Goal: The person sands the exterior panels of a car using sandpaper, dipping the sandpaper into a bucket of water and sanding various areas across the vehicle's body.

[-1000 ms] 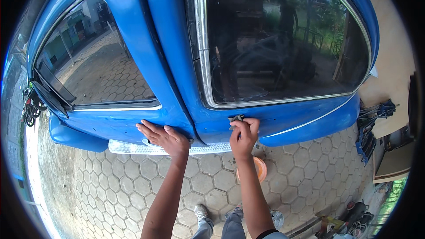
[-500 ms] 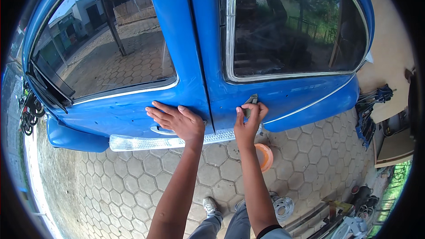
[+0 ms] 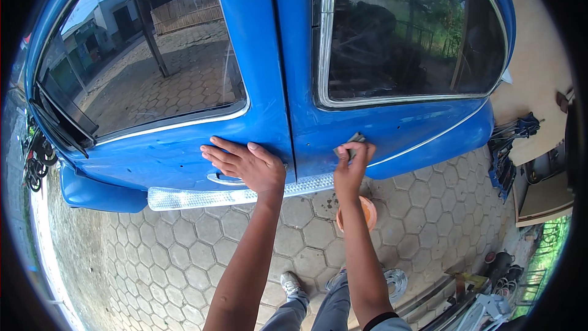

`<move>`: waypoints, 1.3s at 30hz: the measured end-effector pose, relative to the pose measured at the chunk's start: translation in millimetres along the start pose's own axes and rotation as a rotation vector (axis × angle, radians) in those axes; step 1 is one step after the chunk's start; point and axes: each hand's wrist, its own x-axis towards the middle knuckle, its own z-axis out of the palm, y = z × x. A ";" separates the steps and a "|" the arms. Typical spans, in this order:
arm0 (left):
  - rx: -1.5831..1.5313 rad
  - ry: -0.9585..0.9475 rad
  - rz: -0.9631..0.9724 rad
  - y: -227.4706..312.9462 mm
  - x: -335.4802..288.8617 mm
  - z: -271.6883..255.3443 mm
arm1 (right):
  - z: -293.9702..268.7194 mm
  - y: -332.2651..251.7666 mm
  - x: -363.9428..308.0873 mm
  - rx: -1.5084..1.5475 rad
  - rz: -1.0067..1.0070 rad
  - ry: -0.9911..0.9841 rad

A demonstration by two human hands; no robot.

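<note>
A blue car (image 3: pixel 429 125) fills the upper half of the view, with a side window on each side of a dark door seam. Flat on its door panel lies my left hand (image 3: pixel 248 162), fingers spread and empty, beside the door handle (image 3: pixel 223 179). To the right of the seam, my right hand (image 3: pixel 355 162) pinches a small folded grey-green piece of sandpaper (image 3: pixel 350 144) against the body panel below the right window. Its fingers cover part of the piece.
An orange bucket (image 3: pixel 369 211) stands on the hexagonal paving (image 3: pixel 202 239), partly behind my right forearm. A silver ribbed running board (image 3: pixel 196 198) lies along the car's lower edge. Blue-handled tools (image 3: pixel 503 159) hang at the right, and loose metal parts (image 3: pixel 456 288) lie lower right.
My right hand has shifted slightly right along the panel with the sandpaper. My left hand stays pressed on the door. The whole view has turned a little.
</note>
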 end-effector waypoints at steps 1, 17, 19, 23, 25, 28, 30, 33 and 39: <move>0.010 -0.010 -0.017 -3.4 0.6 -0.9 | 12.8 -21.0 -7.3 0.130 0.030 -0.074; 0.001 0.006 -0.019 -4.1 1.5 2.8 | 5.1 -34.7 35.6 0.114 -0.070 -0.094; 0.004 0.010 -0.018 -4.6 3.4 1.9 | -14.3 -21.0 52.9 0.020 -0.253 -0.290; -0.007 -0.005 -0.038 11.2 -2.1 2.8 | -55.7 18.0 106.7 0.069 -0.074 0.078; -0.010 0.000 -0.034 11.5 -3.3 2.8 | -56.7 18.3 112.4 0.091 0.020 0.127; 0.007 0.021 -0.011 1.1 0.5 0.3 | -11.6 -38.2 69.6 0.181 -0.161 -0.101; -0.009 0.025 0.000 3.1 -2.1 2.2 | 1.8 -44.5 61.1 0.155 -0.145 -0.201; 0.004 0.033 -0.004 -1.3 -0.3 3.1 | -17.4 -25.3 77.4 0.068 -0.433 -0.285; -0.003 0.051 -0.018 14.7 -2.1 3.9 | -86.2 53.7 128.6 0.072 0.043 0.183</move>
